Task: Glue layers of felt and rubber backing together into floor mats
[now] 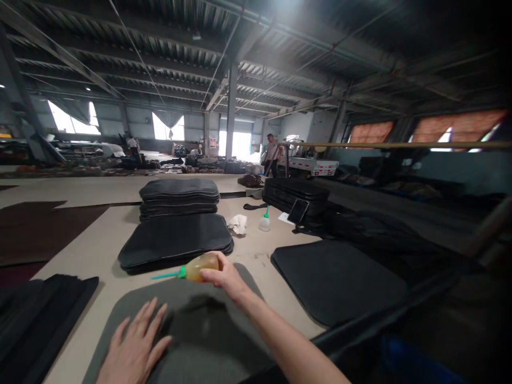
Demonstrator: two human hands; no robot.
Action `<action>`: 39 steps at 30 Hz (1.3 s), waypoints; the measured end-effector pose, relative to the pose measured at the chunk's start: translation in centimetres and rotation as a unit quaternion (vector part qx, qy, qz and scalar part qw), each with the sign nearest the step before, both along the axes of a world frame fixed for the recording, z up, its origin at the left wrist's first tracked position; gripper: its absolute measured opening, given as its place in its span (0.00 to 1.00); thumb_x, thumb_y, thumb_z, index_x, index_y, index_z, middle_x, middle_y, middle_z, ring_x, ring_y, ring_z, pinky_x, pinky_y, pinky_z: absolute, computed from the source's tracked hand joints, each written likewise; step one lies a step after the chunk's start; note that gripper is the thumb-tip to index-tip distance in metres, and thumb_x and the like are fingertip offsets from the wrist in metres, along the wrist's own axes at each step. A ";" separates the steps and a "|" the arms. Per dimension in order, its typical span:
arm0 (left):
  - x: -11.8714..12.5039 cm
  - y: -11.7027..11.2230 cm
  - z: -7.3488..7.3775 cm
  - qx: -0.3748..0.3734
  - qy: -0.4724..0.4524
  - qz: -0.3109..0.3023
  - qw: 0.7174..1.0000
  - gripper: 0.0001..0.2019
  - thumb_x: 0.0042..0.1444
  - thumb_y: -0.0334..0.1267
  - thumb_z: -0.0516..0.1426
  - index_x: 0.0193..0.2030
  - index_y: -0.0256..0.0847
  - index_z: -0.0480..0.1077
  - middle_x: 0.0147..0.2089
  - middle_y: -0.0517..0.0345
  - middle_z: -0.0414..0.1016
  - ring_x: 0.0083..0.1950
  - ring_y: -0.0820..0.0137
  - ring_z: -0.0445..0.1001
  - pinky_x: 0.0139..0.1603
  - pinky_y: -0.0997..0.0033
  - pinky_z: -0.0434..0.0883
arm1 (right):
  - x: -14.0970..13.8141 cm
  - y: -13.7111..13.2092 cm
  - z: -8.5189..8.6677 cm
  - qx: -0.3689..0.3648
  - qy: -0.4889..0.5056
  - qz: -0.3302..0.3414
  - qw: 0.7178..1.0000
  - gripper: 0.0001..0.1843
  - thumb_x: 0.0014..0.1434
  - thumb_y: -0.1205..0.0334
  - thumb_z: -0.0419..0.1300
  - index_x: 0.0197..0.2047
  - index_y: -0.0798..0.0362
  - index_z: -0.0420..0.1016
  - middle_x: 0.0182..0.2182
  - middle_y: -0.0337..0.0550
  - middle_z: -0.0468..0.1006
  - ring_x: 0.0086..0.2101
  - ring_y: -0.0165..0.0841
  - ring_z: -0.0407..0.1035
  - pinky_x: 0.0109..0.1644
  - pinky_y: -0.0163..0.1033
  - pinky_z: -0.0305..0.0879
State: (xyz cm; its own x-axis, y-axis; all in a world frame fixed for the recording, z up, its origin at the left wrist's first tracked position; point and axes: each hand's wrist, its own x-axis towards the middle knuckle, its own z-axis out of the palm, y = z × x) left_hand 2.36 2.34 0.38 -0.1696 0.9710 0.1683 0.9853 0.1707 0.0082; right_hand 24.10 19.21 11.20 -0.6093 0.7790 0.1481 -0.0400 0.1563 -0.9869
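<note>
My right hand (224,276) grips a small squeeze bottle (199,266) of yellowish liquid. Its green nozzle points left over the near edge of a grey mat (224,330) lying flat on the table in front of me. My left hand (134,346) rests flat on that mat at the lower left, fingers spread and holding nothing. Beyond the bottle lies a low pile of black mats (176,240), and behind it a taller stack of black mats (179,198).
A single black mat (340,277) lies to the right. A second squeeze bottle (264,220), a crumpled cloth (239,224) and a phone (298,210) leaning on another black stack (296,194) sit further back. Dark mats (36,314) lie at left. People stand far off.
</note>
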 end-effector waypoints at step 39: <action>2.4 0.4 0.7 0.081 -0.091 -0.034 0.992 0.35 0.65 0.65 0.41 0.71 0.49 0.57 0.74 0.46 0.55 0.74 0.51 0.49 0.71 0.36 0.48 | -14.1 -0.8 -3.6 0.385 -0.154 0.000 0.910 0.28 0.56 0.46 0.63 0.56 0.51 0.67 0.50 0.50 0.74 0.49 0.44 0.70 0.54 0.47 0.66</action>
